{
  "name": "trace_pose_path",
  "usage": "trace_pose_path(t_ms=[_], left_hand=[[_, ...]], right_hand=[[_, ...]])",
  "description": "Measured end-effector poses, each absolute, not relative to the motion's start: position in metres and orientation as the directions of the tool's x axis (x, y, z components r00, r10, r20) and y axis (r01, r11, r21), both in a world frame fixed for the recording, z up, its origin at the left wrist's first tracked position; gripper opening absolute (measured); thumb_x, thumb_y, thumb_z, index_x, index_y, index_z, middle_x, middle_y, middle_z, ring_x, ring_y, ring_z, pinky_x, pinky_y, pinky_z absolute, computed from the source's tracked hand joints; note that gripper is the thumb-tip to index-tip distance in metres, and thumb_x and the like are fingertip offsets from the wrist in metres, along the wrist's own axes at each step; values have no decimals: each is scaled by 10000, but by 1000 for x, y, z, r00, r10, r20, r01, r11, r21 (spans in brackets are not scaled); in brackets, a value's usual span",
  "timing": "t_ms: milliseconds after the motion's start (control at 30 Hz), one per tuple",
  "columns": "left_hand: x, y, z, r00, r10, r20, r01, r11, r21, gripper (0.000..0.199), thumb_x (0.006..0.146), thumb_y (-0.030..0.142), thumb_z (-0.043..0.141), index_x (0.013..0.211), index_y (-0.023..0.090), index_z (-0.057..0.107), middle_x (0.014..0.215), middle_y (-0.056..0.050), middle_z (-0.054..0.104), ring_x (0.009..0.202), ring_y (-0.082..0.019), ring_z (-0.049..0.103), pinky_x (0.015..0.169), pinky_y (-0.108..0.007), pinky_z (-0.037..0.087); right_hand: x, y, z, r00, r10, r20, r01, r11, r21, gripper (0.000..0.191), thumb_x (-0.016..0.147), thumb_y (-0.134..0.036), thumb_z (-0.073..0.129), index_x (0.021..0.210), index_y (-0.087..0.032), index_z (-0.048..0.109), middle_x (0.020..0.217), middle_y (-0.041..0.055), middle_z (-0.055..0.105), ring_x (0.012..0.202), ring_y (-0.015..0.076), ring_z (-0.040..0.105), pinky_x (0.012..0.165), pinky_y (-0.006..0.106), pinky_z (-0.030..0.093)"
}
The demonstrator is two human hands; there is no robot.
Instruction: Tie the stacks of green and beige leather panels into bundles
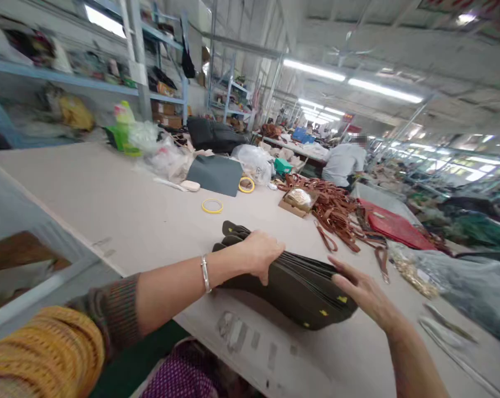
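A stack of dark brown flat panels [299,293] stands tilted on its long edge on the table, with small yellow marks near its lower right end. My left hand [258,254], with a silver bangle at the wrist, is closed over the upper edge of the stack left of its middle, fingers partly hidden behind it. My right hand [363,287] holds the right end, thumb against the near side and a finger along the top edge. Between the hands the panels' upper edges are slightly fanned apart. At the left end their rounded corners spread into several layers.
Yellow tape rolls [212,206] lie beyond the stack, near a dark grey sheet [216,174]. To the right are a heap of brown straps [336,207], an open small box [298,200], a bag of gold-coloured hardware [413,276] and scissors [451,323]. A person [345,160] works farther back.
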State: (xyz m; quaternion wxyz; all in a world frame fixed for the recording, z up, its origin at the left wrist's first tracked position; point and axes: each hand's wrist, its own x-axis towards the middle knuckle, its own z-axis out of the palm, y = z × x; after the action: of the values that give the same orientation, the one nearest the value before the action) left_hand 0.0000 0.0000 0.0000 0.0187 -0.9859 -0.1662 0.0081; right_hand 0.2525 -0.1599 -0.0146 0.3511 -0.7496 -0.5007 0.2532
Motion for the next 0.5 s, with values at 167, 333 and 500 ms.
trace_pose_path(t_ms=[167,333,500], left_hand=[[3,1,-1,952,306,-3,305,-951,-41,816,579,597,814,1207,165,524,1098,-132,671,972,-318,641,819,-406,505],[7,4,0,952,305,-15,304,-952,-25,955,603,580,807,1363,165,404,1191,-158,634,1053,-328,613,873,-417,481],[8,6,-2,950,311,-34,312,-950,15,1006,590,568,817,1402,174,373,1185,-153,645,1037,-332,627,842,-405,497]], right_hand=[[240,-163,-74,576,815,-55,-52,-30,-998,862,778,-835,411,1425,-267,460,1342,106,595,1193,325,586,1024,526,446],[210,-142,-88,688,725,31,-66,105,-992,822,800,-794,452,1429,-264,450,1311,77,621,1164,286,609,995,457,487],[203,-138,-90,607,795,14,-117,106,-987,792,837,-734,477,1476,-283,354,1378,83,565,1237,284,554,1025,508,444]])
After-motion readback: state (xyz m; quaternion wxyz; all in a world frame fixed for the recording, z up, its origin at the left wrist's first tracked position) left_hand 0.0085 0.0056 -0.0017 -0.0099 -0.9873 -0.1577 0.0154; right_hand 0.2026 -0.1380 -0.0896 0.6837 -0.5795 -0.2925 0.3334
